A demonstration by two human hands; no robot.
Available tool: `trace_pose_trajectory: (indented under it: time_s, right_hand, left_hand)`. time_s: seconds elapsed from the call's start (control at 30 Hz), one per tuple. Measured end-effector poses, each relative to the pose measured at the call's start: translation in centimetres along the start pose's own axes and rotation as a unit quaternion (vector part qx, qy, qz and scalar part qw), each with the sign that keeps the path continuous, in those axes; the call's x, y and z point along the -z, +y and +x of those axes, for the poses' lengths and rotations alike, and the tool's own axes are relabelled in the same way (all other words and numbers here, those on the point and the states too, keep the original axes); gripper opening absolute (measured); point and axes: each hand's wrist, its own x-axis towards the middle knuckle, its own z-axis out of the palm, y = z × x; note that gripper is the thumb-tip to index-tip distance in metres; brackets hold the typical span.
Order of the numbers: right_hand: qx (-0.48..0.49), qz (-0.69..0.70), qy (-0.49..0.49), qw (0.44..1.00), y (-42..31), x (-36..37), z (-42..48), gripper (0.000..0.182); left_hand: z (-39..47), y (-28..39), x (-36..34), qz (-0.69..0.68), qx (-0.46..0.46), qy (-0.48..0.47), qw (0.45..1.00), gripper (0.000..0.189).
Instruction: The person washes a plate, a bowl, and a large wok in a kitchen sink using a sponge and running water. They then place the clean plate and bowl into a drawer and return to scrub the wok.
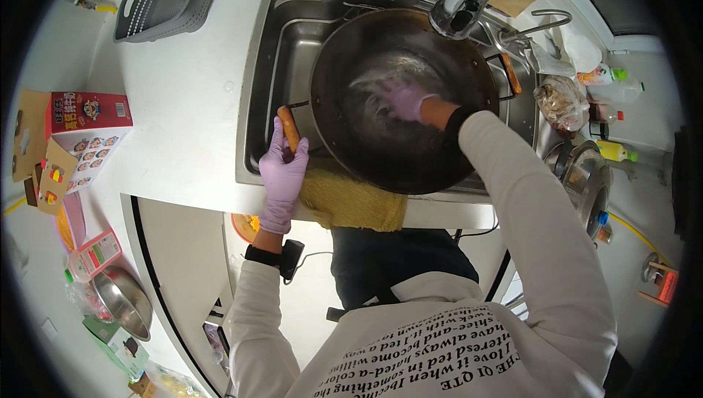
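Observation:
A large dark wok [351,140] rests tilted over the stainless steel sink [307,35], with some water in its bottom. My left hand [284,170], in a thin purple glove, grips the wok's left wooden handle [289,128]. Inside the wok, my gloved right hand [403,100] is spread palm down in the water. Its fingers are blurred, and whatever lies under the palm is hidden. The right wooden handle [510,74] sticks out free. A yellow cloth [357,200] is draped over the counter's front edge below the wok.
A chrome faucet [461,8] hangs over the wok's far rim. On the left counter stand a grey plastic basket [165,2], a red and white carton [90,123] and a steel bowl [123,302]. Bottles [615,151], a bagged item [560,102] and a glass lid [587,184] crowd the right.

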Motion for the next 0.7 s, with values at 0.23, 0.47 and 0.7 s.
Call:
trace_pose_trajectory:
  time_s: [0.23, 0.47, 0.7]
  right_hand:
    - [-0.026, 0.081, -0.143, 0.986, 2.0, -2.8, -6.4, 0.060]
    - [0.062, 0.001, 0.011, 0.998, -2.9, -1.5, -0.3, 0.055]
    - [-0.029, -0.001, -0.067, 0.997, 4.4, -1.5, -4.3, 0.063]
  left_hand:
    - [-0.3, 0.9, 0.2, -0.013, -0.019, 0.020, 1.000, 0.058]
    - [0.2, 1.5, 0.0, 0.034, 0.008, -0.012, 0.999, 0.059]
    - [-0.2, 0.0, 0.2, -0.001, -0.013, 0.019, 1.000, 0.058]
